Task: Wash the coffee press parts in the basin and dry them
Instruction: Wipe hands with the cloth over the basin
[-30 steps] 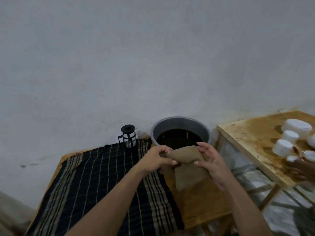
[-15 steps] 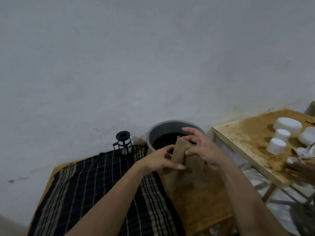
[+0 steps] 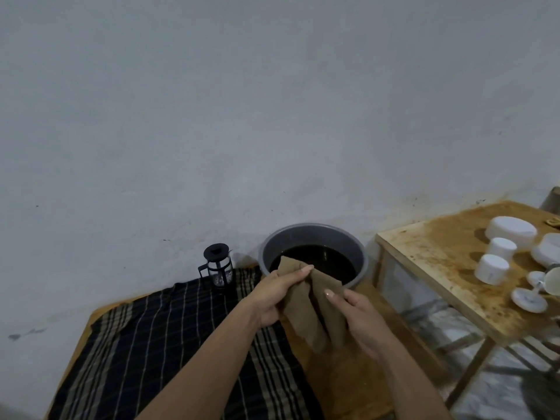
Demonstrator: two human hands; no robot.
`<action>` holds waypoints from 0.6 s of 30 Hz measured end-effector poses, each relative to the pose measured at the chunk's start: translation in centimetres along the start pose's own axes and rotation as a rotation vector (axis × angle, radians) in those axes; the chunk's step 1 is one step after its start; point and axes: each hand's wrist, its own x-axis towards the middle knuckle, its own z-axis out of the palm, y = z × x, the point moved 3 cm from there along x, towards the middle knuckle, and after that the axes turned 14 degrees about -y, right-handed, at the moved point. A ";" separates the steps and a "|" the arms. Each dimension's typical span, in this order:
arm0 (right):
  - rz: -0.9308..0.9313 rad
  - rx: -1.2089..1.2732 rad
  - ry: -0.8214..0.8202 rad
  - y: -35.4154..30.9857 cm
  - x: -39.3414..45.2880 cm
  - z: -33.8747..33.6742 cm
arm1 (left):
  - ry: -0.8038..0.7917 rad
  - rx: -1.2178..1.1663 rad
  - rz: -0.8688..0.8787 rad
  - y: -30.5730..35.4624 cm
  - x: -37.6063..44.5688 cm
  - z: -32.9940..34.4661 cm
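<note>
A brown cloth point(image 3: 315, 310) hangs folded between both hands, just in front of the grey basin point(image 3: 360, 256), which holds dark water. My left hand point(image 3: 278, 294) pinches the cloth's upper left edge. My right hand point(image 3: 360, 319) grips its right side, thumb on top. The black-framed glass coffee press point(image 3: 217, 266) stands upright with its lid on, at the far edge of the checked cloth, left of the basin and apart from both hands.
A dark checked cloth point(image 3: 145, 353) covers the left part of the low wooden table point(image 3: 357, 383). A stained wooden table point(image 3: 448, 268) at the right carries several white pots and lids point(image 3: 497, 259). A plain wall stands close behind.
My right hand has come down from the cloth's top to its right side, and the cloth has been refolded lengthwise. The view has shifted slightly.
</note>
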 end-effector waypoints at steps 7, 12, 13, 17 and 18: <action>-0.139 -0.617 0.046 -6.5 1.0 -1.9 | -0.013 0.712 -0.456 -1.0 -1.8 -4.6; -0.080 -0.888 -0.279 -9.7 1.6 -0.8 | -0.079 0.784 0.000 2.1 -0.6 -1.9; -0.064 -0.886 -0.311 -10.0 1.6 -0.8 | -0.145 0.817 0.055 2.8 -0.2 -0.9; -0.013 -0.880 -0.362 -10.7 0.9 -1.7 | -0.368 0.902 0.053 3.3 1.6 0.3; -0.006 -0.881 -0.354 -10.7 0.6 -2.0 | -0.377 0.891 0.029 3.2 1.9 0.2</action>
